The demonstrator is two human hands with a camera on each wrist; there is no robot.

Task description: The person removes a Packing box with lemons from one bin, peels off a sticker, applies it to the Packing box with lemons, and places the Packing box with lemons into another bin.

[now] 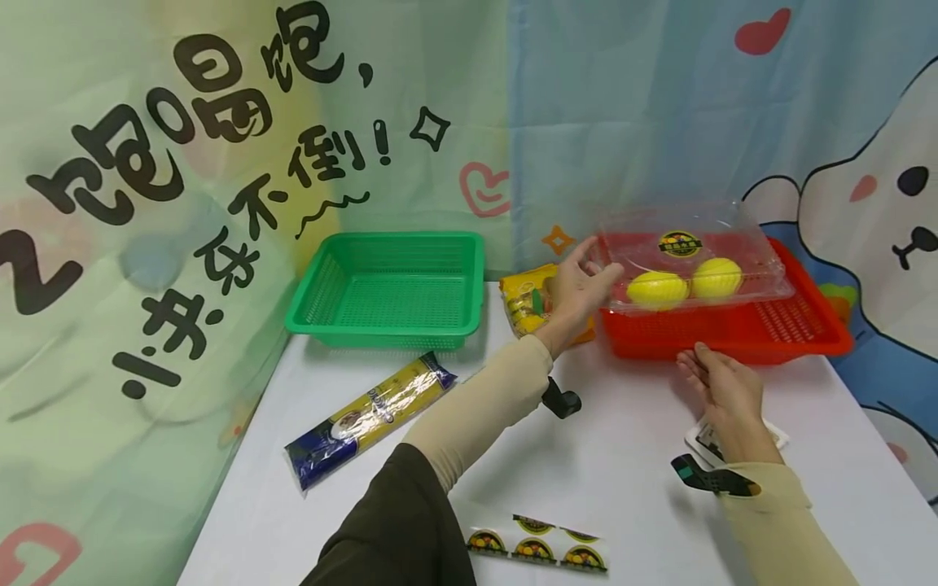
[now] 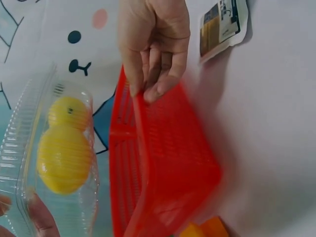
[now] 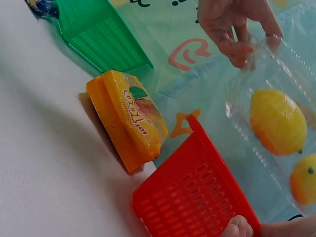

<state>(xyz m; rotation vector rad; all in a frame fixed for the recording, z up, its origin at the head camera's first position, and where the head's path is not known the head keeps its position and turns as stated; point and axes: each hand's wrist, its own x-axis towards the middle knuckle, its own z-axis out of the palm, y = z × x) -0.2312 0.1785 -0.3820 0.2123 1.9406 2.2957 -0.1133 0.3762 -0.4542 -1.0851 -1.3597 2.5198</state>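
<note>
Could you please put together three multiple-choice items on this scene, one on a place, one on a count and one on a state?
1. Where does the clear clamshell box sit?
A. in the green basket
B. over the red basket
C. flat on the table beside the pasta packet

2. How many yellow lemons are in the box?
A. one
B. two
C. four

3. What is the green basket's state?
A. empty
B. full of lemons
C. upside down

Answers:
1 B, the left hand holds the box at its end, above the red basket, whose near rim the right hand touches.
2 B, two lemons lie side by side under the lid.
3 A, the green basket stands upright with a bare floor.
</note>
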